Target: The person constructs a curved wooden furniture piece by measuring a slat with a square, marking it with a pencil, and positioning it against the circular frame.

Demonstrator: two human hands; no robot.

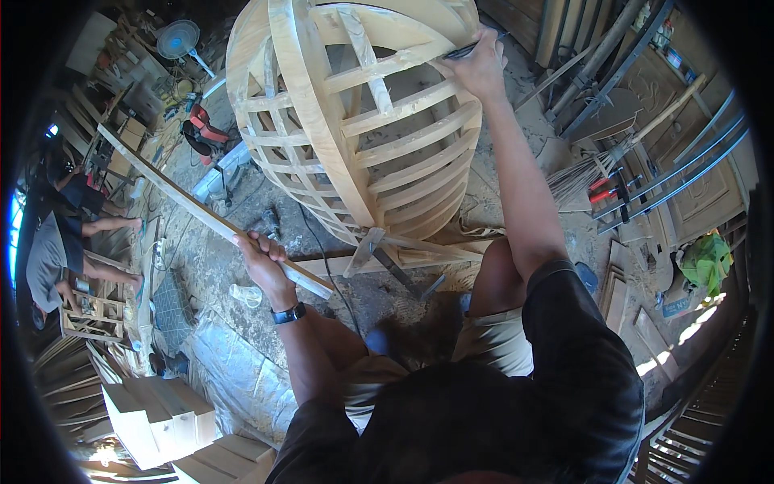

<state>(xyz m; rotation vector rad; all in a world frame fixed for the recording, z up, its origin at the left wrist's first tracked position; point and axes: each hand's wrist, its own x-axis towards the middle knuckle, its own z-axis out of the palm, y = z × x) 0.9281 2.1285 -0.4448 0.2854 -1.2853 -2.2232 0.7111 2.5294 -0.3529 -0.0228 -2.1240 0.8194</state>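
At twelve o'clock we had the ribbed wooden frame (309,93) before us, its curved slats narrowing downward. Our long wooden strip (189,196) slanted in from ten o'clock, below a blue fan (178,38). Well apart, our left hand (264,256), at nine o'clock, was wrapped around the strip, and our right hand (481,68), at one, pinched a slim dark object (461,52) at the frame's edge.
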